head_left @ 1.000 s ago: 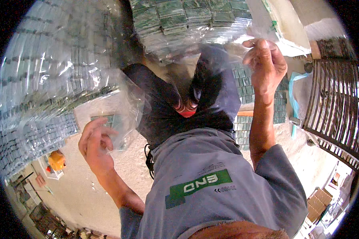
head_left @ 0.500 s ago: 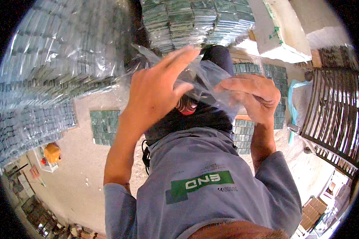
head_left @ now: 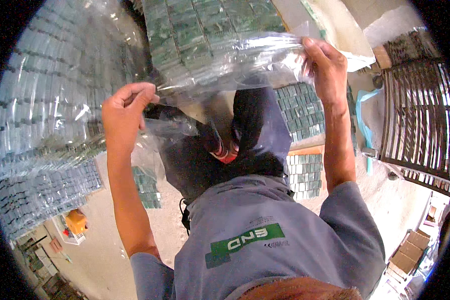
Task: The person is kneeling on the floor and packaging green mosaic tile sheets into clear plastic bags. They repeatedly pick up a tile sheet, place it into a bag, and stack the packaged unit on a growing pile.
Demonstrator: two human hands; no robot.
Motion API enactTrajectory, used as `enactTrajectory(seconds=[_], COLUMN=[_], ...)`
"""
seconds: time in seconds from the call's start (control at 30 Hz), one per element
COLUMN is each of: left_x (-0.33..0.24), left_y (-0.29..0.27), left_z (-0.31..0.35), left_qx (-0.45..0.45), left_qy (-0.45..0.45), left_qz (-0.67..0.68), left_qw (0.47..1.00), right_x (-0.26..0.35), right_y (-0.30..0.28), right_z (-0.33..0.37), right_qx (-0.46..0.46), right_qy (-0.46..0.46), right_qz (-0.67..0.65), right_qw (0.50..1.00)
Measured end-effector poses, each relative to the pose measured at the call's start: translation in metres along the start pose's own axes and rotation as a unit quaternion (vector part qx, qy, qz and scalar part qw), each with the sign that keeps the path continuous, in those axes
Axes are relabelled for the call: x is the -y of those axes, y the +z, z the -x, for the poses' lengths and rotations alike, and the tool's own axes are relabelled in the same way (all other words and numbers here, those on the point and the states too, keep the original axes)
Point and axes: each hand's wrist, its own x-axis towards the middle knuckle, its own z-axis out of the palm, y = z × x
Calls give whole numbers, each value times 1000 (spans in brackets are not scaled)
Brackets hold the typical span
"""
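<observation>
Big wrapped tile bank (head_left: 55,95) crowding in on the left, close beside the left hand (head_left: 127,107); dark slatted rack (head_left: 417,120) over on the right, pale-blue strap (head_left: 363,117) hanging alongside, and an orange object (head_left: 76,221) low left. In the middle, one clear plastic film (head_left: 225,62) runs across the near end of the green tile stack (head_left: 210,25), above the dark trousers (head_left: 255,117). And look at the change! Half a second ago the hands are close together over the lap; now they're wide apart, the film drawn out between them. Two hands, both pinched closed on it: left at one end, right hand (head_left: 329,67) at the other. Count the green tile panels (head_left: 300,112) lower down: three plainly visible, one left of the trousers, two right.
</observation>
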Motion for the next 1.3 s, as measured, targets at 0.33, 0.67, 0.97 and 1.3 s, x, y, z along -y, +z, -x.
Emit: enactTrajectory(seconds=[0.33, 0.67, 0.97, 1.3], left_x=[-23, -14, -18, -8], left_y=[2, 3, 6, 14], left_z=[-121, -233, -270, -303], left_qx=[51, -8, -14, -59], left_qy=[17, 16, 1, 74], left_qz=[143, 93, 88, 77], left_qw=[988, 996, 996, 992], right_x=[-40, -67, -74, -85], right_y=[-3, 37, 47, 71], right_z=[-160, -249, -299, -352], right_qx=[66, 66, 109, 59], right_qy=[-98, -66, -181, -247], right_qz=[35, 62, 141, 223], right_qw=[992, 994, 967, 941])
